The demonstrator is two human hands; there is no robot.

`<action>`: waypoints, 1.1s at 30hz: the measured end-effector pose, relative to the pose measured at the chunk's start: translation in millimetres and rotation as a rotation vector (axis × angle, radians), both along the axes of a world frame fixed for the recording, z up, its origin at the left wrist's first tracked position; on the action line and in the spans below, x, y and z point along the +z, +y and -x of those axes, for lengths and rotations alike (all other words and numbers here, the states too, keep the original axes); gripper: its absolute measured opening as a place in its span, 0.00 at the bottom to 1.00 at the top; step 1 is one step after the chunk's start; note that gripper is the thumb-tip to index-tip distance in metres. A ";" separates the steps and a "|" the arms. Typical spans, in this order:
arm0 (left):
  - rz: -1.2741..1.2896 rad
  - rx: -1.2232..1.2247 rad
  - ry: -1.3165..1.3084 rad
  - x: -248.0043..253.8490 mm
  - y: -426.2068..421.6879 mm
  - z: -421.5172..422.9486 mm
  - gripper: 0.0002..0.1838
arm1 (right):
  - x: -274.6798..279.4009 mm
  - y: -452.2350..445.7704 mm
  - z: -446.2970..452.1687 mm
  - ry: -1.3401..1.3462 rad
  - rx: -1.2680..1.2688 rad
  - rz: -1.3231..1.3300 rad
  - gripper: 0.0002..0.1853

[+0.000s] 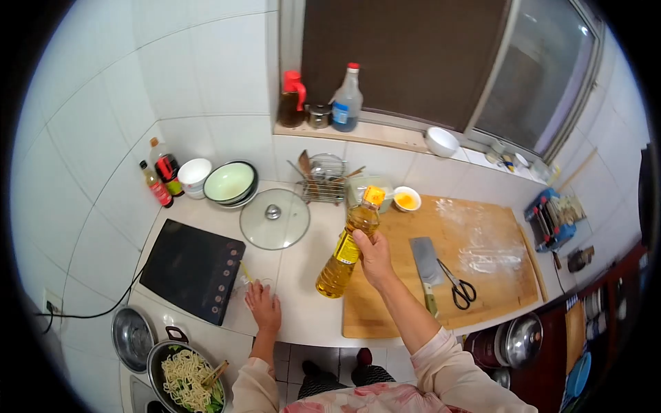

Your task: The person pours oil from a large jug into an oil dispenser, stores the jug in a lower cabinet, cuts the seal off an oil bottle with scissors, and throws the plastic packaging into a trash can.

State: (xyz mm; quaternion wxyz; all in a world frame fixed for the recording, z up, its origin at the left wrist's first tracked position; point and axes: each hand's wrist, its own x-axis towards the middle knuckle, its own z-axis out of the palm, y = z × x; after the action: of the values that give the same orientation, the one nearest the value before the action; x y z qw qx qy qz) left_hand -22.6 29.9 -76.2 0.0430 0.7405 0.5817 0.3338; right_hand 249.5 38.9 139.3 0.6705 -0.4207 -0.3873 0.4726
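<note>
My right hand (374, 256) is wrapped around the upper part of a bottle of cooking oil (339, 267). The bottle has a yellow cap and label, leans to the right at the top, and hangs over the counter. My left hand (263, 306) lies with fingers stretched out at the right side of the black induction cooker (193, 268). By its fingertips is something small and transparent with a yellowish strip (245, 270); I cannot make out what it is. Beyond my hands rests a glass lid (275, 218).
On the wooden cutting board (385, 316) lie a cleaver (427, 261), scissors (458, 286) and plastic wrap (489, 258). A bowl of beaten egg (407, 199) stands at its back edge. Lower left, a pan of noodles (182, 378) holds chopsticks. Stacked bowls (231, 182) and sauce bottles (165, 167) line the wall.
</note>
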 end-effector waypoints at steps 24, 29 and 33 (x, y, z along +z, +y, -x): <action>0.537 -1.064 -1.056 327.4 -67.7 -189.0 0.31 | 65.7 -140.7 -48.9 0.001 0.334 -0.113 0.21; 0.737 -1.055 -1.052 274.2 -76.0 -193.7 0.50 | 55.4 -145.3 -56.9 0.040 0.133 -0.191 0.23; 0.704 -0.953 -0.826 274.0 -83.6 -208.7 0.45 | 67.3 -147.1 -79.5 -0.294 0.122 -0.317 0.27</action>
State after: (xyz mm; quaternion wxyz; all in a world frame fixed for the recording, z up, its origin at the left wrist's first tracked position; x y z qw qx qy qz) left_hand 186.1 -53.8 197.7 0.6364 0.6694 0.2047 0.3240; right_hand 329.0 -108.3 206.6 0.6346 -0.3501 -0.5752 0.3792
